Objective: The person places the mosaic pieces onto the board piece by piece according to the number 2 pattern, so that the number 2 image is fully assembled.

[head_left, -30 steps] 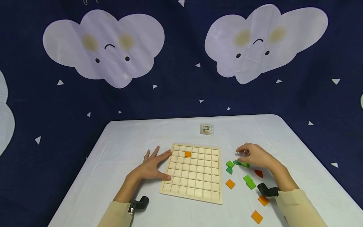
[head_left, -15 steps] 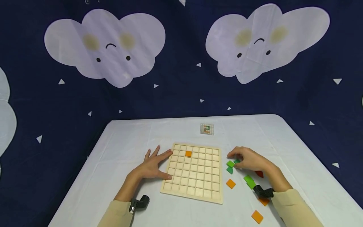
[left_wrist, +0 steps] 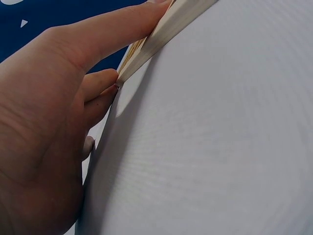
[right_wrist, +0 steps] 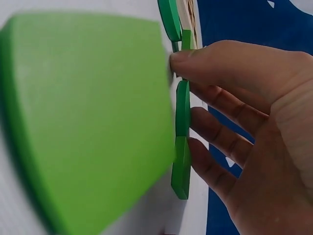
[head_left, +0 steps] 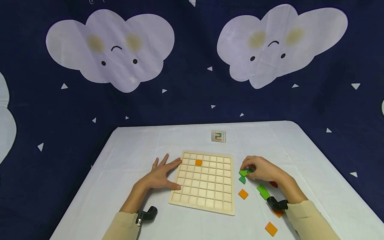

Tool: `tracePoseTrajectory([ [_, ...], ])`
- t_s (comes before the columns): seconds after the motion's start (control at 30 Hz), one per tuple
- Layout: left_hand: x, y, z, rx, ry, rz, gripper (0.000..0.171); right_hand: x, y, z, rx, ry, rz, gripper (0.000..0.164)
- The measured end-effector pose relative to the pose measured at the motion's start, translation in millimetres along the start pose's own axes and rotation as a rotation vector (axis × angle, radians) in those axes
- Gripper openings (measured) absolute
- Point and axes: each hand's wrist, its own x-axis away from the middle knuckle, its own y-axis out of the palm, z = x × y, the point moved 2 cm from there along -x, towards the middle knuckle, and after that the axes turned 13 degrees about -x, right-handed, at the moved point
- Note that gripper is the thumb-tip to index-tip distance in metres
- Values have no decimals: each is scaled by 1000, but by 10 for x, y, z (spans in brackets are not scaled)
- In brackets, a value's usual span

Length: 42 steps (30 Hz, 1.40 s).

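In the head view my left hand (head_left: 159,176), fingers spread, rests along the left edge of the wooden grid board (head_left: 195,183). Its thumb lies on the board's rim in the left wrist view. An orange square tile (head_left: 198,162) sits in an upper cell. Right of the board, my right hand (head_left: 261,168) pinches a light green square tile (head_left: 242,173) between thumb and index finger. A dark green curved tile (head_left: 242,180) lies just in front of that one. Another dark green tile (right_wrist: 182,108) and a green tile (right_wrist: 181,169) are by the other fingers in the right wrist view.
Light green tiles (head_left: 263,192) lie below the right hand, a red tile (head_left: 273,183) partly under its wrist. Orange tiles (head_left: 243,194) are scattered nearer the front. A small pattern card (head_left: 218,136) lies behind the board on the white-covered table (head_left: 150,143).
My right hand has moved left and a little down over the green tiles, its thumb and index finger coming together on the light green square. The left hand has stayed at the board.
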Motion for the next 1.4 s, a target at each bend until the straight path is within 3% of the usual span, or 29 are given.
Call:
tracePoseTrajectory([
  [0.6, -5, 23, -26, -4, -5, 13, 112, -75, 28, 65, -53, 152, 100, 28],
  [1.4, 6, 1, 11, 0, -4, 11, 111, -360, 102, -69, -111, 93, 157, 28],
])
